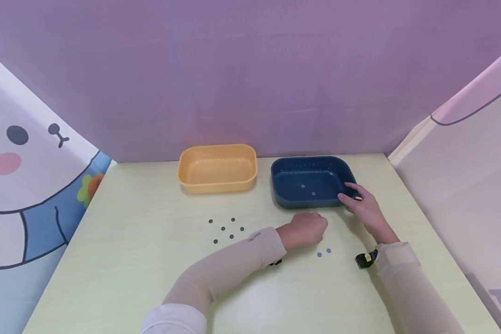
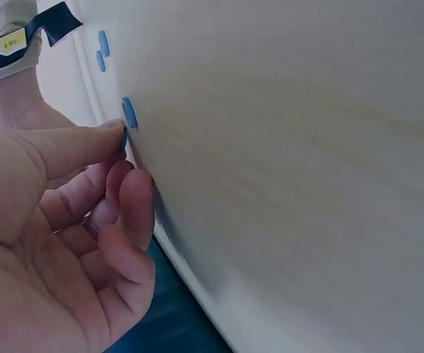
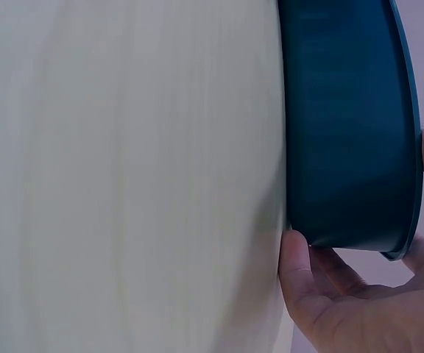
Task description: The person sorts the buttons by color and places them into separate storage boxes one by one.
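Note:
My left hand [image 1: 305, 230] is just in front of the dark blue tray [image 1: 305, 204]. Its thumb and forefinger pinch a small blue disc [image 2: 124, 139], seen edge-on in the left wrist view. Another blue disc [image 2: 129, 112] lies on the table right beside the fingertips. Two more blue discs, including this disc [image 1: 319, 254], lie nearer the front. Inside the tray are two small blue discs, one of them a ring-like disc [image 1: 313, 194]. My right hand [image 1: 368, 211] grips the tray's near right corner, thumb at the rim and fingers round the end.
A yellow tray [image 1: 217, 187] stands left of the blue one, against the purple backdrop [image 1: 250, 83]. Several green discs, such as this green disc [image 1: 223, 228], lie scattered on the table [image 1: 142, 260] left of my left hand. Printed cloth walls flank both sides.

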A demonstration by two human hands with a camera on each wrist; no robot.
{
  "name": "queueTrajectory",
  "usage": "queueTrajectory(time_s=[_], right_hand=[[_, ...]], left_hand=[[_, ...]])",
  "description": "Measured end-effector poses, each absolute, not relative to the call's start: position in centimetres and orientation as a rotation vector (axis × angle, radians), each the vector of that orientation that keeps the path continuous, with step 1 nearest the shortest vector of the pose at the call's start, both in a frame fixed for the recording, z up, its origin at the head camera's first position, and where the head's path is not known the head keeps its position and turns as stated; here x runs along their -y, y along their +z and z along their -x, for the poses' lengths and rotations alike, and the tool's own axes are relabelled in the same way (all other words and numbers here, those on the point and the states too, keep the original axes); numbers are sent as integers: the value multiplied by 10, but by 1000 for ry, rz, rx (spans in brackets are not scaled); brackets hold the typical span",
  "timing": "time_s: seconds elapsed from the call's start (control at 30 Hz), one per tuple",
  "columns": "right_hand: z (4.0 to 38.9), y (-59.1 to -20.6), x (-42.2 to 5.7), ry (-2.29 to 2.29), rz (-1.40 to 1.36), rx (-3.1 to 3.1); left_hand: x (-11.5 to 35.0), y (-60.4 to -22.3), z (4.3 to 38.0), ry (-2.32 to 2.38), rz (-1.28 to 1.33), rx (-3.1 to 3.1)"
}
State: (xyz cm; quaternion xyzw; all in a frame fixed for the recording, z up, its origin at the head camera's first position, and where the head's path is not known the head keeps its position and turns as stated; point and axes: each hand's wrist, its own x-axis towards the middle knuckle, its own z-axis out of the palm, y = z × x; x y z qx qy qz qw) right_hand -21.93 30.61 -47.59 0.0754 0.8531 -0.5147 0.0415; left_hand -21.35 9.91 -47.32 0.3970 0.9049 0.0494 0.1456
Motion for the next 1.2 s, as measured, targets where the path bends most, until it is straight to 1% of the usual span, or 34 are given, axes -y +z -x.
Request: queueTrajectory(time_s=[0.4, 0.77, 1.2], right_hand=[[219, -476, -304, -1558, -235, -2619], [220, -477, -306, -1536, -226, -2663], [220, -477, -306, -1493, -236, -2679]], left_hand=[[-97, -473, 217, 228, -1134, -2595], [-93, -465, 223, 654, -1092, -2571], [-89, -450, 230, 806, -1000, -2608]])
